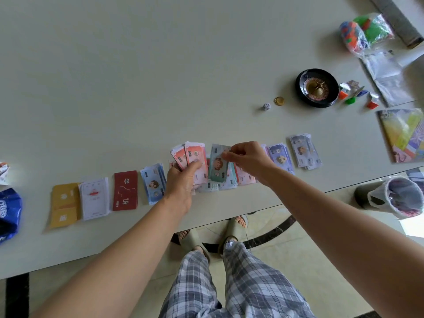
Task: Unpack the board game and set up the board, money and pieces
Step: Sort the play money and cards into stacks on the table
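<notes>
Red paper play-money notes (193,154) marked 200 are fanned in the left hand (181,180), whose fingers and thumb curl round them above the near edge of the pale grey table (160,65). Just beside them the right hand (249,157) pinches a teal paper note (218,165) between thumb and fingertips. Under both hands more notes lie in overlapping piles; a blue pile (153,187), red card deck (125,191), white card deck (94,198) and yellow card deck (65,204) continue the row leftward, lilac piles (281,157) rightward. Farther back sit a white die (266,106), gold coin (279,101) and black roulette wheel (317,87).
</notes>
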